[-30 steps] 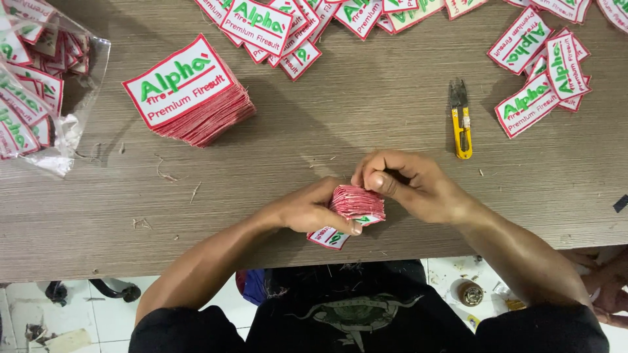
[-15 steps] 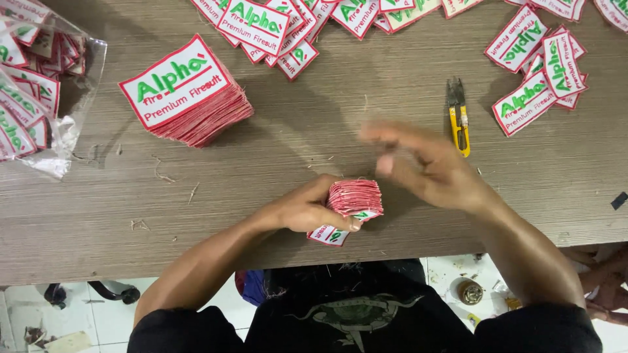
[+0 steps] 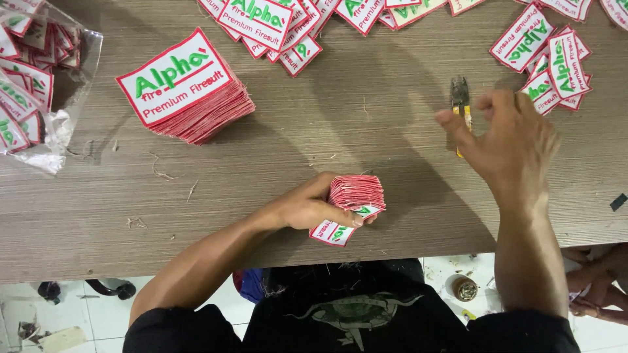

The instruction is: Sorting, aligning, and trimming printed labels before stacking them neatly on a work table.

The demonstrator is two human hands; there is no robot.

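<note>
Wooden table [image 3: 366, 124]: left hand [image 3: 307, 208] fingers grip small red-edged patch stack [image 3: 356, 195]; right hand [image 3: 507, 140] fingers spread over yellow snips [image 3: 460, 98].

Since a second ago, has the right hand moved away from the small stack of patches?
Yes. The right hand has left the small stack of patches held by the left hand and moved up and right, to the yellow thread snips.

Snips [image 3: 460, 98] perhaps half-hidden behind blurred fingers [image 3: 487, 104]

We list: patch stack [image 3: 186, 88] far left on table [image 3: 275, 163]; snips [image 3: 460, 98] right; held bundle [image 3: 355, 194] near front edge between them
</note>
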